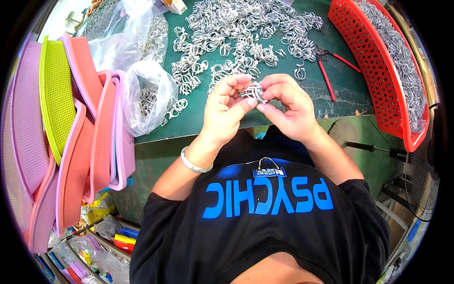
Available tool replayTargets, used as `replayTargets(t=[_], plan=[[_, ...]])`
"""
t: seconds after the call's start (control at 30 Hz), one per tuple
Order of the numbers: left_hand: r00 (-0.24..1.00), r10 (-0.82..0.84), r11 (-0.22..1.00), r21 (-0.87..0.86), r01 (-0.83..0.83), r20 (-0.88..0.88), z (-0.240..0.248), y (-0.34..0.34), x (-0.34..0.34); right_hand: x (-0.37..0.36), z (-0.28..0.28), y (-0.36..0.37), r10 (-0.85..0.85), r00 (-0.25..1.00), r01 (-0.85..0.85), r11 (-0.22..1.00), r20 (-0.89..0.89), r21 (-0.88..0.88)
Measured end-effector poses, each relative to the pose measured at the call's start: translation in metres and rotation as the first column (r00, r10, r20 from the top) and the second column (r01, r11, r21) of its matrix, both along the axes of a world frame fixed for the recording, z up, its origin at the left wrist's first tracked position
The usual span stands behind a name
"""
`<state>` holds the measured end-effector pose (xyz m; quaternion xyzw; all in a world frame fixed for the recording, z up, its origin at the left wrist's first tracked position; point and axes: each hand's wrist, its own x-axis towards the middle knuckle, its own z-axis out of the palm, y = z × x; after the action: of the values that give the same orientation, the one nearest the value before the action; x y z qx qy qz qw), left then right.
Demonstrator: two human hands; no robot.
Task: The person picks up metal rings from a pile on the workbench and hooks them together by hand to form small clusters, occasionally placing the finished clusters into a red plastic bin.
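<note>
My left hand (pixel 222 111) and my right hand (pixel 293 108) meet over the near edge of the green table. Between their fingertips is a small cluster of silvery metal rings (pixel 254 92), pinched from both sides. Fingers partly cover it, so how the pieces join is unclear. Just beyond my hands spreads a big heap of similar rings (pixel 231 23), many of them in linked-looking rows. One loose piece (pixel 300 73) lies to the right of my right hand. Past it rest pliers (pixel 326 80) with red handles, their jaws spread.
A red perforated basket (pixel 364 61) full of metal pieces stands at the right. On the left, a clear plastic bag (pixel 156 111) holds more rings, beside stacked pink, purple and green perforated baskets (pixel 78 170). A black fan (pixel 423 170) is at the far right.
</note>
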<state>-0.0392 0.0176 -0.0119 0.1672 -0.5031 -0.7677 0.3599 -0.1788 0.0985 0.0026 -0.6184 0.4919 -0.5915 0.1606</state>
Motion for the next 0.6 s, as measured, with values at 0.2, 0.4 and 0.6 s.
replayTargets(t=[0.2, 0.4, 0.6], plan=[[1.0, 0.012, 0.996, -0.092, -0.011, 0.002, -0.003, -0.0022, 0.0019, 0.001, 0.0017, 0.0015, -0.066, 0.983, 0.062, 0.998, -0.17, -0.029], [1.0, -0.005, 0.995, -0.104, 0.003, -0.015, -0.0041, -0.0034, -0.0004, 0.0012, 0.002, 0.0009, -0.082, 0.961, 0.057, 0.993, -0.266, -0.1], [1.0, -0.019, 0.992, -0.127, 0.017, -0.016, -0.0047, -0.0039, 0.0008, -0.0006, 0.0021, 0.0014, -0.073, 0.96, 0.054, 0.995, -0.269, -0.08]])
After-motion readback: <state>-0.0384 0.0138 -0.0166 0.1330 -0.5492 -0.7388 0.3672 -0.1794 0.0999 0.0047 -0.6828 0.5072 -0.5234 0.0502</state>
